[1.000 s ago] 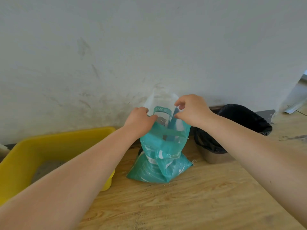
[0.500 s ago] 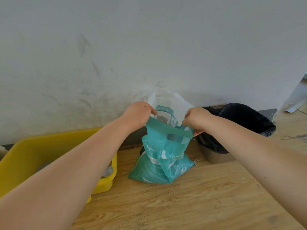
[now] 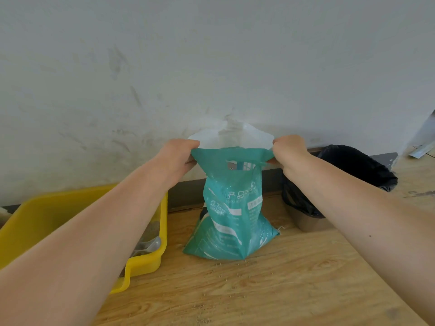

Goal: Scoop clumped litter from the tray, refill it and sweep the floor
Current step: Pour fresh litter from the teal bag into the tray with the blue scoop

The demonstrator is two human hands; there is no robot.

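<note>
A teal litter bag (image 3: 231,215) stands upright on the wooden floor against the wall, its top stretched open and its white inside showing. My left hand (image 3: 179,157) grips the left corner of the bag's top. My right hand (image 3: 288,150) grips the right corner. The yellow litter tray (image 3: 150,262) lies to the left, partly hidden by my left forearm. Grey litter and a clear scoop (image 3: 148,245) show inside the tray.
A bin lined with a black bag (image 3: 353,165) stands right of the litter bag against the wall. Loose litter grains (image 3: 235,264) lie scattered on the floor in front of the bag. The white wall rises straight behind everything.
Both hands moved apart and upward, unfolding the bag's top and pulling it wide. The bag now stands taller with its mouth spread.
</note>
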